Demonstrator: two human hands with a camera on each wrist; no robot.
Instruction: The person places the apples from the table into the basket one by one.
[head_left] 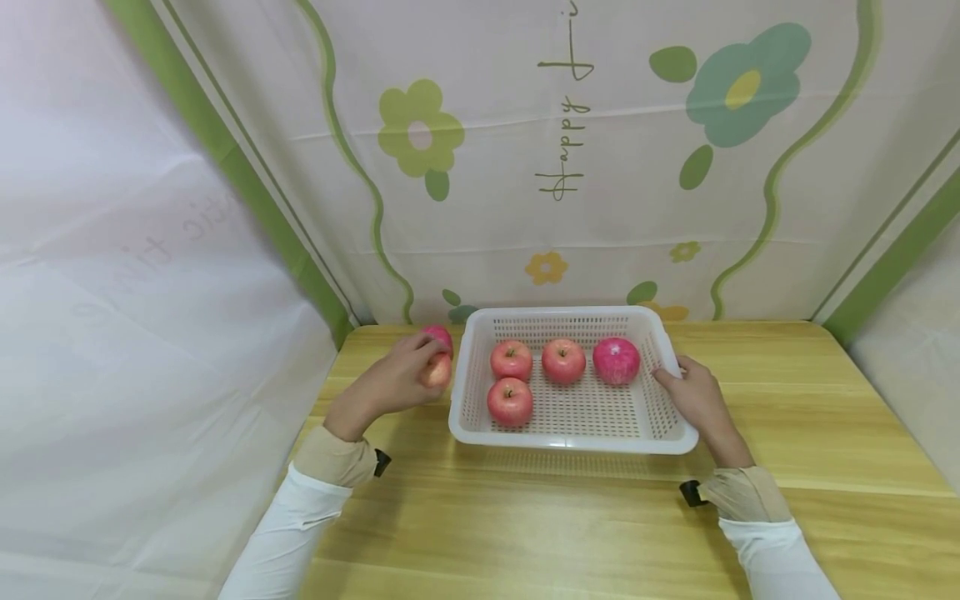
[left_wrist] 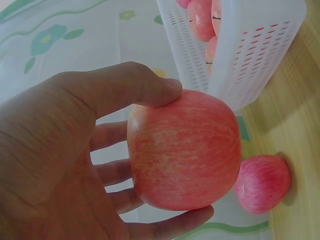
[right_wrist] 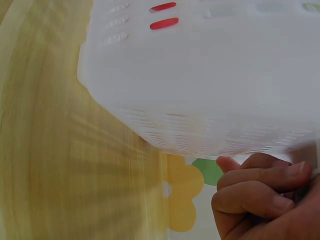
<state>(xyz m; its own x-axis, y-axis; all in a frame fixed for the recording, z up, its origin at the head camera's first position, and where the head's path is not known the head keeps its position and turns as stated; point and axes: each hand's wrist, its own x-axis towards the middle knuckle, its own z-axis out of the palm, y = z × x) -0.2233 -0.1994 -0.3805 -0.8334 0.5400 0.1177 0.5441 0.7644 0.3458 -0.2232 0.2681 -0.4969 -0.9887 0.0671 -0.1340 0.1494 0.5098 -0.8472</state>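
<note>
My left hand [head_left: 397,373] grips a red apple [left_wrist: 185,150] with thumb and fingers around its sides, just left of the basket. Beyond it a pinker apple [left_wrist: 263,183] rests on the table, partly hidden by the hand in the head view. The white plastic basket [head_left: 577,443] holds several apples: a red apple [head_left: 510,402] at the front left, more along the back, and a deep pink one [head_left: 617,361] at the right. At the basket's right end my right hand [head_left: 693,400] holds the rim, thumb over the top and fingers curled beneath.
The wooden table [head_left: 555,525] reaches to a patterned cloth curtain [head_left: 495,192] close behind the basket. Another white cloth [head_left: 150,333] hangs along the left side. A black wrist strap piece [head_left: 692,493] shows at the right cuff.
</note>
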